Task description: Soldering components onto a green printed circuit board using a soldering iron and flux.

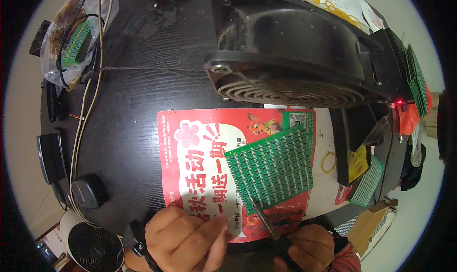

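A green circuit board panel with rows of tiny parts lies at a slant on a red and white printed sheet. My right hand, at the lower edge, is closed around the dark handle of a soldering iron. The iron's metal tip reaches the board's lower left corner. Left of it, my left hand hovers over the sheet's lower edge with its fingers pinched together. Whatever sits between those fingertips is too small or blurred to name.
A large black fan stands just beyond the sheet. To the right are a yellow sponge in a black holder and another green board. Cables run down the left, past a plastic bag of boards. A small fan is lower left.
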Demonstrator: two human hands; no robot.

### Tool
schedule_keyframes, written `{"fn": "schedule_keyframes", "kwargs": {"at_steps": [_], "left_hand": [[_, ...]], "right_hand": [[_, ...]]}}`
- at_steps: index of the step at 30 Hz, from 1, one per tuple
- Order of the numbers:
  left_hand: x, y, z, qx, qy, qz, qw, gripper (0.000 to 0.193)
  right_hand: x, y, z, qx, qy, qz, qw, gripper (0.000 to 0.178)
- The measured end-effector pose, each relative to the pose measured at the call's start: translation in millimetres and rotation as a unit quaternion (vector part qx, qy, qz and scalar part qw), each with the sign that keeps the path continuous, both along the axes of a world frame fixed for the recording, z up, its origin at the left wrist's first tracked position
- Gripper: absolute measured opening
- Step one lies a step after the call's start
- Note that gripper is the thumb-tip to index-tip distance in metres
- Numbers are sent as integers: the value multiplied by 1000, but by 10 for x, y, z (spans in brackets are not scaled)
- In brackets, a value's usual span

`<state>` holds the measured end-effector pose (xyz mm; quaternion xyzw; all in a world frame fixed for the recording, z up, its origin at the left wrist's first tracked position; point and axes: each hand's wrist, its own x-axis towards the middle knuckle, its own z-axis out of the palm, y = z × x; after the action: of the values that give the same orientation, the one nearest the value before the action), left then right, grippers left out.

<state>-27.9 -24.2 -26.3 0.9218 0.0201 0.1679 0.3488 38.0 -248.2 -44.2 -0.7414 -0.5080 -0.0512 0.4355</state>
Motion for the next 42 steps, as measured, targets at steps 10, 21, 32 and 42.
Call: {"fn": "schedule_keyframes", "kwargs": {"at_steps": [10,21,32,42], "left_hand": [[5,-23,-107,0,-4,-27,1000,28],[13,-24,-46,7,-7,-46,999,26],[54,-33,-71,3,-3,-63,998,24],[-25,-43,-48,3,17,-49,999,20]], "right_hand": [[99,7,-26,8,-22,11,1000,36],[-137,-18,50,-18,47,-12,999,38],[-130,-61,12,-8,22,-15,1000,38],[-134,-56,-13,9,15,-9,1000,38]]}}
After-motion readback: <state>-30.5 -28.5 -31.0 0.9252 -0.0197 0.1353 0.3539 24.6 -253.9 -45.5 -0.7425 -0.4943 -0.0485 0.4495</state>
